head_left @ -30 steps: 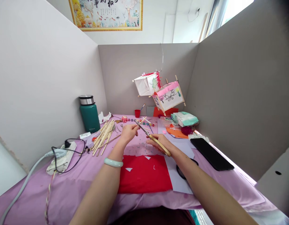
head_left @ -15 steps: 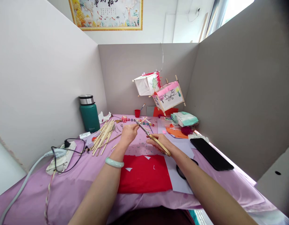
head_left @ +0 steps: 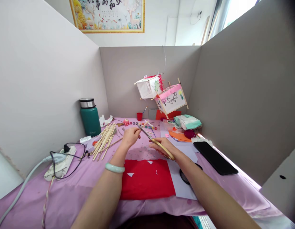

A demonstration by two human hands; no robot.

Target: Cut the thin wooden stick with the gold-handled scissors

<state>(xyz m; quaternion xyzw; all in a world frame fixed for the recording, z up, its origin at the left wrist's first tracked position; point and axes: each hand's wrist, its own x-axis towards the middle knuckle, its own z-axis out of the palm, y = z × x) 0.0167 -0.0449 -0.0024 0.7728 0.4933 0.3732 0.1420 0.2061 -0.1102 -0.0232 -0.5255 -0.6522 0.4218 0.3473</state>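
My right hand (head_left: 167, 146) is closed around the yellow handles of a pair of scissors (head_left: 145, 132), whose metal blades point up and to the left. Just left of the blades, my left hand (head_left: 130, 136) is curled with its fingers pressed together; whatever it may pinch is too small or hidden to make out. A pale green bangle circles the left wrist. Below both hands lies a red sheet (head_left: 147, 187), with small white scraps (head_left: 130, 174) on it. White paper (head_left: 184, 189) sits beside the red sheet, partly under my right forearm.
Thin wooden sticks (head_left: 104, 140) and a green bottle (head_left: 89, 117) are on the left, near a power strip (head_left: 59, 165). A black phone (head_left: 215, 158) lies at right. Two paper lanterns (head_left: 172, 99) hang at the back, above a red cup (head_left: 139, 116). Grey partitions enclose the table.
The view has shifted slightly. Both hands stay near the same place, with the scissors' tips still close to my left fingers.
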